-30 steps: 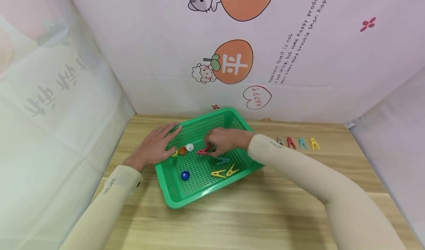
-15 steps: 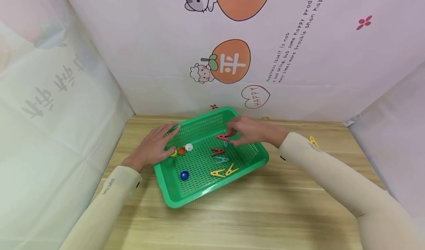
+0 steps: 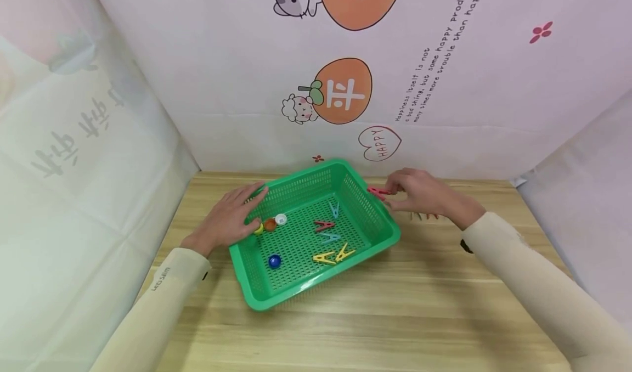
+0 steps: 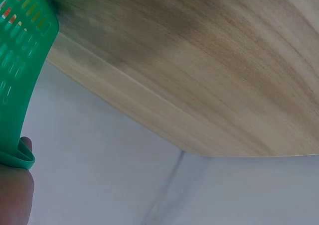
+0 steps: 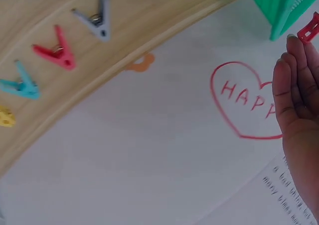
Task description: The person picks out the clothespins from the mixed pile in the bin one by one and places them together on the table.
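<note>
My left hand (image 3: 224,215) holds the left corner of the green basket (image 3: 316,282), thumb inside and the other fingers along the rim. Fingertips of my right hand (image 3: 419,192) pinch a red clothespin (image 3: 378,192) just above the basket's right rim; it also shows in the right wrist view as a red clothespin (image 5: 310,28). On the basket floor lie a red clothespin (image 3: 324,225), two light blue clothespins (image 3: 330,237) and two yellow clothespins (image 3: 323,258). Near my left thumb sit a white cap (image 3: 281,219), an orange-brown cap (image 3: 270,224) and a yellow one, with a blue cap (image 3: 274,261) nearer the front.
To the basket's right, a row of clothespins lies on the wooden table (image 3: 345,328): grey (image 5: 97,21), red (image 5: 61,51), blue (image 5: 22,83) and yellow (image 5: 6,116). My right hand and forearm partly cover them in the head view. A printed white backdrop (image 3: 444,141) stands behind.
My right hand has moved right, from inside the basket to its right rim, carrying a red clothespin. Another red clothespin stays on the basket floor. My left hand stays at the corner.
</note>
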A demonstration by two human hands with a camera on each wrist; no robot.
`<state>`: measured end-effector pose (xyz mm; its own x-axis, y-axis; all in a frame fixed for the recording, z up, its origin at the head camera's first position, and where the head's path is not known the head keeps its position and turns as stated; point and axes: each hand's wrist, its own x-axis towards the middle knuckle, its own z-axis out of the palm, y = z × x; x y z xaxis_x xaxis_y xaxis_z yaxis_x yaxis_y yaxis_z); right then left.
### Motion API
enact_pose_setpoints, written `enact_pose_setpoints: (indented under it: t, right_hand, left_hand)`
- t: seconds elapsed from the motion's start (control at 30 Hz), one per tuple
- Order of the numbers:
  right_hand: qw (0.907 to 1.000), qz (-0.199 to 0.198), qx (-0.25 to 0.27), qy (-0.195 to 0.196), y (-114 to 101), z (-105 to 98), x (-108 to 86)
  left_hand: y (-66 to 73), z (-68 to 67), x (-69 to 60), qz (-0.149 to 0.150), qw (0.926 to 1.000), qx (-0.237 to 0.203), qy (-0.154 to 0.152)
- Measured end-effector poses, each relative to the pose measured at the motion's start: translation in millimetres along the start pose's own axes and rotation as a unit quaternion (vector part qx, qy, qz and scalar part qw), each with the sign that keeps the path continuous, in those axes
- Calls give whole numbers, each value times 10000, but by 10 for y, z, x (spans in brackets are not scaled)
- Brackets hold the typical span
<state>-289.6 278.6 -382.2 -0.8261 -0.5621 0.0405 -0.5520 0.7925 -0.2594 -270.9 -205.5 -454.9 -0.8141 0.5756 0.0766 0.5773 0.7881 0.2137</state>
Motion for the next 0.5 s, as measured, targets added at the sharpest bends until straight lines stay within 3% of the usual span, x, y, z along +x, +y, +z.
enact_pose_setpoints:
  t: [0.2,0.5]
  right_hand:
    - [9984,562,43,54,189,55,-260]
    - [9957,673,33,633,392,327,-584]
  left_hand:
    - [3,-2,5,31,10000,11,31]
    - [3,0,2,13,10000,-26,3]
